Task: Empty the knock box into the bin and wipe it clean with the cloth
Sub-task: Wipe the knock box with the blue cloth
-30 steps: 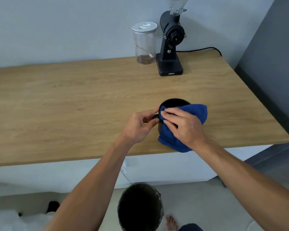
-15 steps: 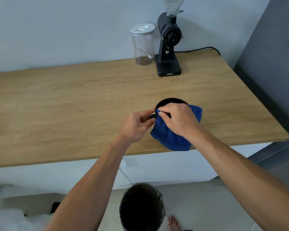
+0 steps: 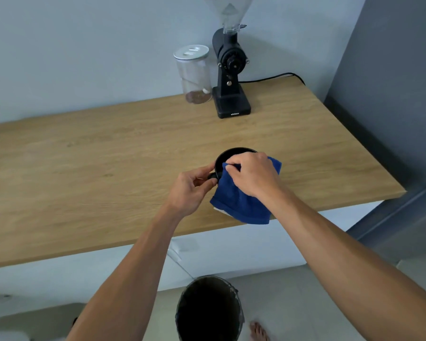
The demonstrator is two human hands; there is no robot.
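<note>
Here, from the head view, your left hand (image 3: pixel 190 188) gripped the knock box (image 3: pixel 231 156) on the desk (image 3: pixel 84 168), fingers closed on its side. Your right hand (image 3: pixel 252 175) pinched the cloth (image 3: pixel 239 205) over the rim: wiping stage, likely. Next, work the cloth around inside. The bin (image 3: pixel 208 308) stood below.

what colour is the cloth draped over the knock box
Blue; the cloth shows clearly in the head view.

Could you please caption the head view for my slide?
Left hand steadies the black knock box while the right hand wipes it with a blue cloth.
</note>
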